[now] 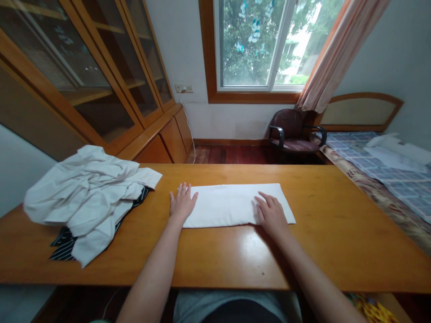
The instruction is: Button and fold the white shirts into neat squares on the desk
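Faces the long side of a wooden tabletop (340,242), with both forearms stretched over the near edge. Has a flat, oblong white cloth (225,204) laid crosswise near the middle of the tabletop, straight ahead. Rests the left hand (182,205) on the left end of the cloth, fingers slightly apart, thumb out to the right over the fabric. Holds the right hand (272,216) at the right part of the same cloth, fingers apart and a little bent, index finger reaching forward; cannot tell whether pressing down or just hovering. Has a rumpled heap of white fabric (90,184) well apart to the left, with black fabric with pale stripes (65,248) poking out from underneath. Looks beyond the far edge toward a maroon armchair (292,125), a window (252,49) with a pink curtain (343,58) at the right, and a bed (387,166) under a checked cover. Has a glass-doored cabinet (104,72) to the left, near a wall socket (184,89) with a white cord (190,125) hanging down.
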Tool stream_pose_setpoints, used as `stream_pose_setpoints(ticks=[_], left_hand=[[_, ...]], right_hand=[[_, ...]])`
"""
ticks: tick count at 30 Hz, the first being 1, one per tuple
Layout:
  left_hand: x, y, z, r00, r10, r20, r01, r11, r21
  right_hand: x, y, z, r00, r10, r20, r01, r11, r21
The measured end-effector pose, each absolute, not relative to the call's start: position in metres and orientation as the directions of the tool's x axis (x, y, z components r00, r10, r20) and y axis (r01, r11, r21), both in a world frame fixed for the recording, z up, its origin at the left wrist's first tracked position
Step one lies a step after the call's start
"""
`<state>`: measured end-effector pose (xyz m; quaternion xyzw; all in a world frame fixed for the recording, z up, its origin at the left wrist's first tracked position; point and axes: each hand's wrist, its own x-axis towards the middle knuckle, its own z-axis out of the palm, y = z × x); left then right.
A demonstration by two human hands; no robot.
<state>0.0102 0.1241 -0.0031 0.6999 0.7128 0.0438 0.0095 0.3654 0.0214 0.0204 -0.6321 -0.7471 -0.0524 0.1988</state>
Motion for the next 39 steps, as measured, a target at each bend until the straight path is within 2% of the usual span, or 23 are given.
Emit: stream_pose_setpoints(ticks=[2, 5, 9, 13, 16, 19, 23, 27, 29, 33, 36, 39], left_hand=[[0.011, 0.121, -0.003, -0.087, 0.995, 0.054, 0.993, 0.082, 0.085], [0.013, 0.112, -0.003, -0.171, 0.983, 0.061, 0.981, 0.165, 0.1], [0.016, 0.092, 0.0, -0.21, 0.976, 0.066, 0.975, 0.203, 0.092], [0.017, 0.07, 0.014, -0.158, 0.983, 0.098, 0.987, 0.154, 0.043], [0.018, 0.055, 0.028, -0.1, 0.99, 0.103, 0.995, 0.103, -0.02], [0.019, 0.045, 0.04, -0.049, 0.998, 0.05, 0.997, 0.052, -0.062], [0.019, 0.037, 0.046, 0.005, 0.999, -0.05, 0.999, -0.007, -0.038], [0.018, 0.035, 0.049, 0.041, 0.987, -0.153, 0.999, -0.038, 0.019], [0.019, 0.035, 0.052, 0.056, 0.979, -0.194, 0.998, -0.048, 0.046], [0.024, 0.03, 0.057, 0.088, 0.957, -0.278, 0.993, -0.062, 0.101], [0.031, 0.024, 0.061, 0.126, 0.932, -0.339, 0.986, -0.08, 0.147], [0.039, 0.015, 0.064, 0.186, 0.894, -0.408, 0.973, -0.111, 0.202]], right_hand=[[0.343, 0.009, 0.023, -0.208, 0.916, 0.342, 0.934, 0.29, -0.208], [0.32, -0.001, 0.018, -0.265, 0.912, 0.314, 0.91, 0.344, -0.232], [0.321, 0.005, 0.006, -0.233, 0.925, 0.301, 0.927, 0.305, -0.219], [0.341, 0.022, -0.004, -0.206, 0.939, 0.276, 0.941, 0.267, -0.206], [0.355, 0.033, -0.009, -0.155, 0.959, 0.239, 0.958, 0.205, -0.2], [0.366, 0.043, -0.012, -0.05, 0.982, 0.181, 0.977, 0.086, -0.194], [0.381, 0.052, -0.014, 0.072, 0.988, 0.139, 0.982, -0.046, -0.181], [0.394, 0.054, -0.018, 0.133, 0.975, 0.176, 0.976, -0.098, -0.194], [0.396, 0.05, -0.021, 0.101, 0.97, 0.223, 0.973, -0.049, -0.225], [0.386, 0.035, -0.023, -0.062, 0.951, 0.303, 0.94, 0.158, -0.302], [0.376, 0.026, -0.023, -0.166, 0.937, 0.308, 0.909, 0.267, -0.32], [0.37, 0.024, -0.021, -0.204, 0.933, 0.298, 0.896, 0.301, -0.326]])
